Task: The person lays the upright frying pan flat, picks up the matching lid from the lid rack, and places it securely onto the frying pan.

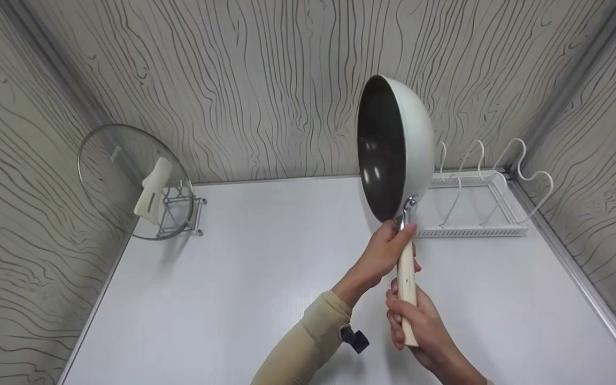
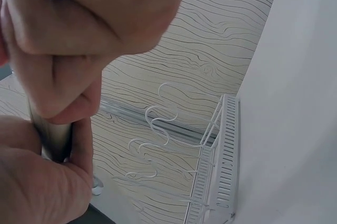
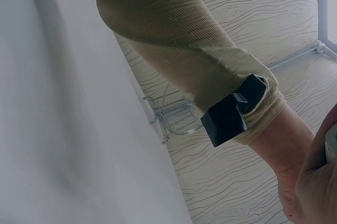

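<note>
A white wok [image 1: 419, 133] with a dark inside is held up on its side, its pale wooden handle [image 1: 407, 272] pointing down toward me. My left hand [image 1: 385, 248] grips the handle's upper end, close to the metal joint below the bowl. Lower down, my right hand [image 1: 420, 321] wraps around the same handle near its tip. In the left wrist view both hands are close together, the right hand [image 2: 95, 24] over the left hand [image 2: 42, 187]. The right wrist view catches the left sleeve [image 3: 179, 45] and only a bit of the handle.
Behind the wok, at right, stands a white rack [image 1: 474, 232] with curved wire dividers. At left, a glass lid [image 1: 110, 203] with a cream handle stands upright in a small wire stand [image 1: 198, 216]. Wood-patterned walls [image 1: 265, 96] enclose the white table [image 1: 222, 278] on three sides.
</note>
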A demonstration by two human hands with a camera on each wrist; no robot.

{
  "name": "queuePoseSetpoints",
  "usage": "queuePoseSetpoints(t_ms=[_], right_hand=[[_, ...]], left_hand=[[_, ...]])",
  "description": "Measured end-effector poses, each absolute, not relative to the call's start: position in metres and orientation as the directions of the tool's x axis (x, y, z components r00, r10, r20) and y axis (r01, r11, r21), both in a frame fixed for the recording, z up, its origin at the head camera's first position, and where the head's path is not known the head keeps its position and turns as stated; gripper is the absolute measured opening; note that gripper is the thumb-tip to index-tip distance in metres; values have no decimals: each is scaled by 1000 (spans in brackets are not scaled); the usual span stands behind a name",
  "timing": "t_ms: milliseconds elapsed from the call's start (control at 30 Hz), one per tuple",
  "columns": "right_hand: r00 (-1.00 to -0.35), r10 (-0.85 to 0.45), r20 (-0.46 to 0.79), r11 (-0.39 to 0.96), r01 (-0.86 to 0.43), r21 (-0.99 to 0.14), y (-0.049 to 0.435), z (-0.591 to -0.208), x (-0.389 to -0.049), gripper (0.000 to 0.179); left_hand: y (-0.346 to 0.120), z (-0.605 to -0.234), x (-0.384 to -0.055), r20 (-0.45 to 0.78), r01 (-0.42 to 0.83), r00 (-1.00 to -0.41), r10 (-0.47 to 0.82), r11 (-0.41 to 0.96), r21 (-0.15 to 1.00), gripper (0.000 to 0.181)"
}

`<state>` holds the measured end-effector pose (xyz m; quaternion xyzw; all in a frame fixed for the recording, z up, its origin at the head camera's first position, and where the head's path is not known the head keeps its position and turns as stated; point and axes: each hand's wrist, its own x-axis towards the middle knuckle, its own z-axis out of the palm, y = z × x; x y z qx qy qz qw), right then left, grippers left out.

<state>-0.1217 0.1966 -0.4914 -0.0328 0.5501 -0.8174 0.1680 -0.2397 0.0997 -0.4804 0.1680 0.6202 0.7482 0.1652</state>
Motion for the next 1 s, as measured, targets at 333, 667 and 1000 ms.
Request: queuePoseSetpoints(t_ms=[333, 667, 1000], right_hand=[[-938, -297, -180, -321, 276, -906, 194, -492, -123, 25], [-924, -331, -191, -318, 300, -899, 192, -494, -124, 28], [-920, -339, -196, -299, 303, -905, 191, -495, -127, 27]], left_hand=[[97, -484, -240, 21, -52, -904, 426, -159, 986, 29], [93, -489, -239, 1, -56, -921, 390, -133, 990, 29], [88, -491, -239, -7, -55, -928, 372, -120, 991, 33]])
